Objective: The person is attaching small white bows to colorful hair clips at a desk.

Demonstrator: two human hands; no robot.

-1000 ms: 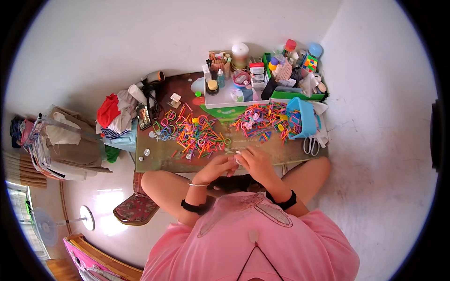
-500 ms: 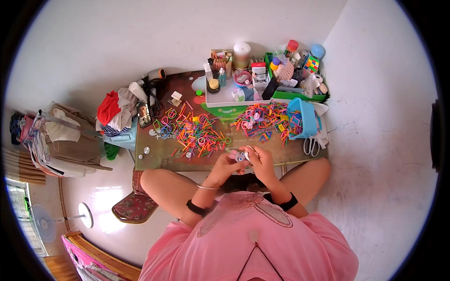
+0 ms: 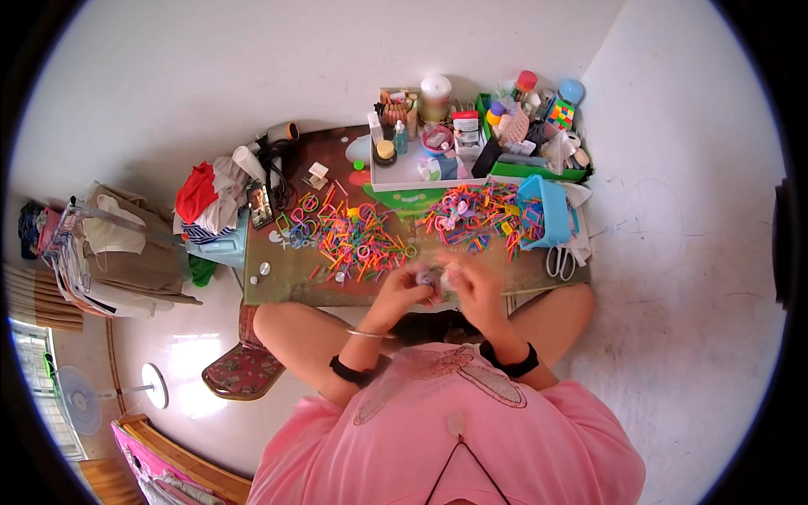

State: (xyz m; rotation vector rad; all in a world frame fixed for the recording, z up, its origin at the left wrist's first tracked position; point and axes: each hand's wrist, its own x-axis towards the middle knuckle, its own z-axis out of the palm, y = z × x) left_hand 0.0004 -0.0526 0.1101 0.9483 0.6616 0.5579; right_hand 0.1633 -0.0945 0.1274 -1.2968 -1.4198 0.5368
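Note:
My left hand (image 3: 399, 296) is closed on a small grey-purple toy piece (image 3: 424, 277) with a bit of pink beside it, just over the table's near edge. Right of it, my right hand (image 3: 480, 293) is smeared by motion. A small white piece (image 3: 450, 274) shows at its fingertips, too blurred to name more closely. A narrow gap parts the two held pieces. Beyond my hands lie two heaps of colourful plastic sticks and rings: the left heap (image 3: 358, 238) and the right heap (image 3: 471, 210), which has small pale figures on it.
A blue basket (image 3: 554, 215) lies tipped at the right heap, with scissors (image 3: 560, 263) next to it. Behind stand a white tray (image 3: 404, 183) of bottles and a green box (image 3: 539, 171) of odds and ends. A phone (image 3: 259, 204) leans by folded clothes (image 3: 215, 198) at left.
My right hand has moved slightly right, away from my left hand, and the white piece has come apart from the grey-purple one. My left hand has shifted a little left.

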